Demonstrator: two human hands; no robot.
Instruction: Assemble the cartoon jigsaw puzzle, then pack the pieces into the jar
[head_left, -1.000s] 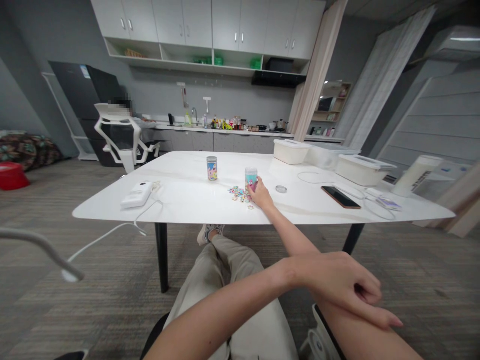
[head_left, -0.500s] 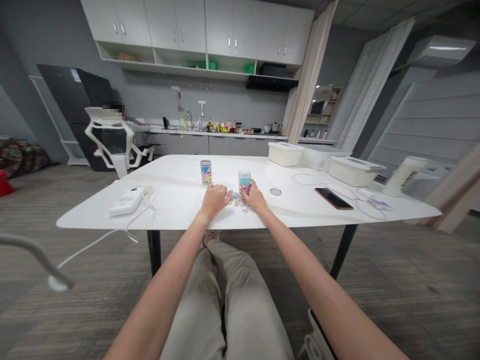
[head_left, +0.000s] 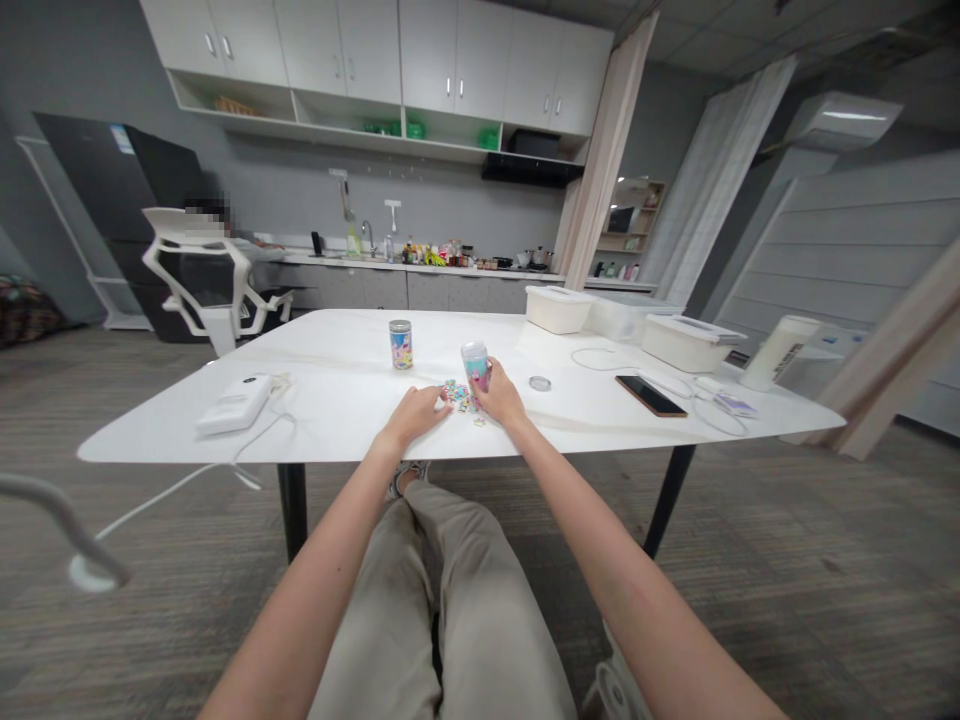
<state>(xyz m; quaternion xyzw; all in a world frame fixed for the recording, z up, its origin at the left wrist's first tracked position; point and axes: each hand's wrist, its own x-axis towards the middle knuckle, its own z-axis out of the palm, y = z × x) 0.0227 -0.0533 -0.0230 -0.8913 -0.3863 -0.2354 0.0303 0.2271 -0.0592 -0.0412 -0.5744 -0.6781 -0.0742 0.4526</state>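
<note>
My right hand (head_left: 501,397) is wrapped round a pink and teal printed can (head_left: 474,360), tilted a little to the left near the table's front edge. A small heap of colourful pieces, perhaps jigsaw pieces (head_left: 455,393), lies on the table beside the can. At the heap's left side my left hand (head_left: 415,414) rests low, with thumb and forefinger drawn together. Whatever is between those fingertips is too small to make out. A second printed can (head_left: 401,346), blue and yellow with a silver lid, stands upright farther back. A round lid (head_left: 540,383) lies flat right of my right hand.
The white table (head_left: 337,345) also bears a white power bank-like device (head_left: 235,403) with a cable at left. At right are a phone (head_left: 650,396), lidded boxes (head_left: 556,310) and a white bottle (head_left: 780,353). Beyond it, a person sits in an office chair (head_left: 202,275).
My left hand has lowered towards the heap, and its fingers have come to the pieces. The can in my right hand leans more to the left. The whole view has shifted slightly.
</note>
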